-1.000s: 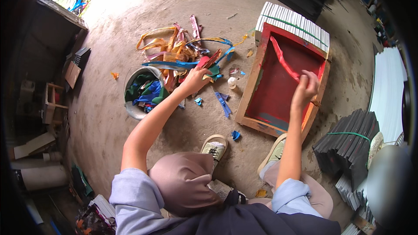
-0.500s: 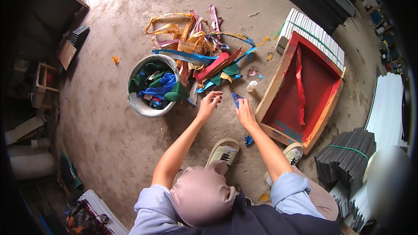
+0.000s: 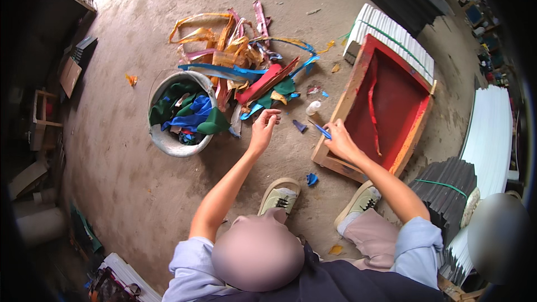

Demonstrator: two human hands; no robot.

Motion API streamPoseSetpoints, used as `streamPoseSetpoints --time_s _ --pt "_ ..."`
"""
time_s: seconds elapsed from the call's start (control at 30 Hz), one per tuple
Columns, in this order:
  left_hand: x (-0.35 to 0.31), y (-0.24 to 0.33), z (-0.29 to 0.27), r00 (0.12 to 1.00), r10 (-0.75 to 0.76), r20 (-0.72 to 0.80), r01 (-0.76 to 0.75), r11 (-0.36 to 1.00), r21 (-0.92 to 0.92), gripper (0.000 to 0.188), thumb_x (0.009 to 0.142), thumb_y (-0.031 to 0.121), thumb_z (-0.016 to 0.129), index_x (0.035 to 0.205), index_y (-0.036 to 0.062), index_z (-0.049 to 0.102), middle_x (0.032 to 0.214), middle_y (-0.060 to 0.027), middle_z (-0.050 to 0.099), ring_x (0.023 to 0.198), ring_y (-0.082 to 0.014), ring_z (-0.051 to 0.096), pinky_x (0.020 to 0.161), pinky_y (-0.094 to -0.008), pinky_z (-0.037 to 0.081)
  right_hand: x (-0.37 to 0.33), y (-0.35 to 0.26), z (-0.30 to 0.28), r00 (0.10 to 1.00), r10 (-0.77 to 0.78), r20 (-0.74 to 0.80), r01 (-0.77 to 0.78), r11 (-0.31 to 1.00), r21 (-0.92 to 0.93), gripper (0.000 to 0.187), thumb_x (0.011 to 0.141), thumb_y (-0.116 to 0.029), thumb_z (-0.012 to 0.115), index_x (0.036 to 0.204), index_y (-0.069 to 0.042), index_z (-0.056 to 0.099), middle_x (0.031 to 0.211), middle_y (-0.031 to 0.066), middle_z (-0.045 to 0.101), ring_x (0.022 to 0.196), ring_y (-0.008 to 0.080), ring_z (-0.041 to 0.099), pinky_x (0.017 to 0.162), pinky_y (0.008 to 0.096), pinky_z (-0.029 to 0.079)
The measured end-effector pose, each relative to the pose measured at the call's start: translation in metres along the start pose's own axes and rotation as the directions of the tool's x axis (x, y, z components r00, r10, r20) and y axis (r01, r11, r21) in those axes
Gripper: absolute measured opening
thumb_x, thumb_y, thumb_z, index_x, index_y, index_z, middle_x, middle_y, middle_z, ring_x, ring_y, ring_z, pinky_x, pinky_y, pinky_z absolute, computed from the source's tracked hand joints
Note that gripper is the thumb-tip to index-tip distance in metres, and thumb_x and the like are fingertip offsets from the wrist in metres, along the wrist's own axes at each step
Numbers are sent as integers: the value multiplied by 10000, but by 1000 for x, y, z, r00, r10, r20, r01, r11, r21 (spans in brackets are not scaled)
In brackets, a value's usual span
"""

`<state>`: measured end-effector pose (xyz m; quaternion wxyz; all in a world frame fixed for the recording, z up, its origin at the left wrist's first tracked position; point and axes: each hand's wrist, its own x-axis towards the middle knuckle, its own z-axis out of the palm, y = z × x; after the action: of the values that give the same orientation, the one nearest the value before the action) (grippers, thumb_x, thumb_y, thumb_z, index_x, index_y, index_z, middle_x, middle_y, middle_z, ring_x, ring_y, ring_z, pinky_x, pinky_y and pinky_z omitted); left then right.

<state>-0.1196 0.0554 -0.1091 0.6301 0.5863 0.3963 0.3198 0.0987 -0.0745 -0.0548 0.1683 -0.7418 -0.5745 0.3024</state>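
Observation:
My right hand is closed around a slim blue tool, apparently a utility knife, over the near left corner of a wooden frame with a red inner panel. My left hand hovers with loosely curled fingers and nothing visible in it. It is just below a heap of torn strips in orange, pink, blue, red and green. Between my hands a small dark blue piece lies on the floor. A small whitish bottle stands beside the frame. A long red strip lies inside the frame.
Left of the heap stands a grey bucket holding green and blue scraps. A bundle of white slats lies behind the frame. Dark strapped slats and white sheets are at right. A crumpled blue scrap lies near my shoes.
My right hand has moved right with the blue tool, over to the frame's corner. A dark blue piece now shows on the floor where that hand was. My left hand's fingers are more curled.

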Motion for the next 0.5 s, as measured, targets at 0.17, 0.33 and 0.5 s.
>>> streamPoseSetpoints --time_s 0.17,0.33,0.5 --pt "22 80 31 896 -68 439 -123 912 392 205 925 150 525 1084 55 613 906 -31 656 820 -107 610 757 -269 481 -77 18 -136 952 298 -64 -297 955 19 351 711 -88 630 1050 -24 567 955 209 535 818 311 598 752 386 510" --pt "39 179 89 835 21 549 -336 811 479 222 908 173 538 1072 52 625 898 -54 670 806 -127 633 739 -280 493 -136 49 -200 877 402 -263 -253 852 459 335 777 -147 685 1064 -18 569 868 70 629 639 106 562 549 257 451" --pt "59 209 141 854 59 517 -450 582 677 309 867 271 571 1063 43 640 947 -126 673 891 -223 640 801 -327 489 -154 72 -198 846 430 -316 -127 737 664 222 922 -271 522 919 -49 538 713 -1 485 577 97 460 564 259 414"
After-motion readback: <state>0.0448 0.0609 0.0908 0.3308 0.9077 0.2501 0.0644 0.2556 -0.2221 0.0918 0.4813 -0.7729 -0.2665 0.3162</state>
